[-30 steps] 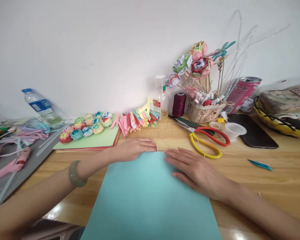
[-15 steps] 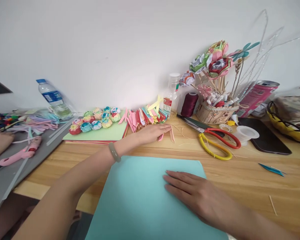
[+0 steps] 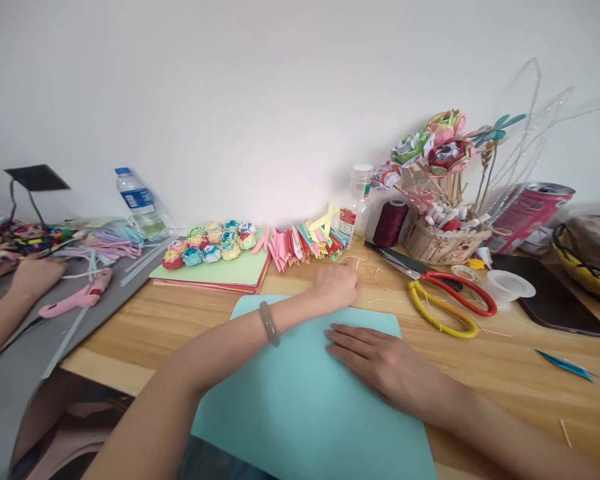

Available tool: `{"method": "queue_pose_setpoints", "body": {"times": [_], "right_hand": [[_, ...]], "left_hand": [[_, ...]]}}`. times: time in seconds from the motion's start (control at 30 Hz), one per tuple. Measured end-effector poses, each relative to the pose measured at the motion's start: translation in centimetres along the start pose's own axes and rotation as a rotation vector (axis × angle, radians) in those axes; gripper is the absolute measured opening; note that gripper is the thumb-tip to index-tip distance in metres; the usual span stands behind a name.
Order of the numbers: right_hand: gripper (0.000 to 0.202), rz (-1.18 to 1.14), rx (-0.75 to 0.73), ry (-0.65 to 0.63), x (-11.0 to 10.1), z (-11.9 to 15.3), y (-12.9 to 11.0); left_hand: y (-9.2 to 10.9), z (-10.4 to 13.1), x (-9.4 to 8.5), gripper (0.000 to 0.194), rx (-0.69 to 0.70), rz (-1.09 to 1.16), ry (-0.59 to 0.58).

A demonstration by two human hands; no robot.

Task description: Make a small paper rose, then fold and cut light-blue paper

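A large sheet of light blue paper (image 3: pixel 300 400) lies on the wooden table in front of me. My right hand (image 3: pixel 375 357) rests flat on its right side, fingers stretched out. Just past the sheet's far edge, my left hand (image 3: pixel 337 287) has its fingers curled in; anything inside them is hidden. A green bangle (image 3: pixel 269 323) circles the left wrist. Beyond that hand sits a row of folded, colourful paper strips (image 3: pixel 303 245). Left of them, rolled paper flowers (image 3: pixel 211 245) stand on a stack of coloured paper (image 3: pixel 230 275).
Right of my hands lie large scissors (image 3: pixel 443 303), a clear spool (image 3: pixel 510 287) and a phone (image 3: pixel 560 300). A basket of paper flowers (image 3: pixel 445 243), purple thread (image 3: pixel 391 223) and bottles line the wall. At left, a co-worker's hands (image 3: pixel 37 277) are near a pink glue gun (image 3: pixel 77 300).
My left hand has drawn back towards the blue sheet and curled its fingers; the loose pink strips by it no longer show. The sheet sits farther forward under my right hand. The view has shifted.
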State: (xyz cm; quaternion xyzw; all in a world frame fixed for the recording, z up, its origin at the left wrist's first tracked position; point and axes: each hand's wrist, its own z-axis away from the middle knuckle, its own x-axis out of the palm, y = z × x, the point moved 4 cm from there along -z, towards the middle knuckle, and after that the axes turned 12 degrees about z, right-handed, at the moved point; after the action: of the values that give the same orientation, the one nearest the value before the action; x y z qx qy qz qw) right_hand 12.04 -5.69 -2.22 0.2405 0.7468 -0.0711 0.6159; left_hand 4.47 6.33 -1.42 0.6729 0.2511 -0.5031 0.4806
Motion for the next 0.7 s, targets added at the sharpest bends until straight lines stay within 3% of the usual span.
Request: {"method": "queue_pose_setpoints", "body": {"times": [0.13, 0.27, 0.43, 0.5, 0.6, 0.7], "right_hand": [[0.037, -0.018, 0.048, 0.033, 0.4, 0.1, 0.3], [0.035, -0.043, 0.076, 0.049, 0.9, 0.3, 0.4], [0.035, -0.066, 0.086, 0.042, 1.2, 0.4, 0.5], [0.034, -0.081, 0.094, 0.051, 1.2, 0.4, 0.6], [0.034, -0.11, 0.11, 0.075, 1.0, 0.3, 0.6], [0.034, -0.141, 0.116, 0.083, 0.9, 0.3, 0.7]], "left_hand": [[-0.8, 2.0, -0.9, 0.022, 0.025, 0.051, -0.056], [-2.4, 3.0, -3.5, 0.011, -0.01, 0.088, 0.019], [-6.1, 1.0, -8.7, 0.014, -0.153, 0.076, 0.252], [-8.0, -0.1, -10.4, 0.016, -0.205, 0.061, 0.289], [-9.7, -1.6, -11.7, 0.025, -0.245, 0.038, 0.321], [-9.2, -3.4, -11.2, 0.024, -0.188, 0.044, 0.316]]}}
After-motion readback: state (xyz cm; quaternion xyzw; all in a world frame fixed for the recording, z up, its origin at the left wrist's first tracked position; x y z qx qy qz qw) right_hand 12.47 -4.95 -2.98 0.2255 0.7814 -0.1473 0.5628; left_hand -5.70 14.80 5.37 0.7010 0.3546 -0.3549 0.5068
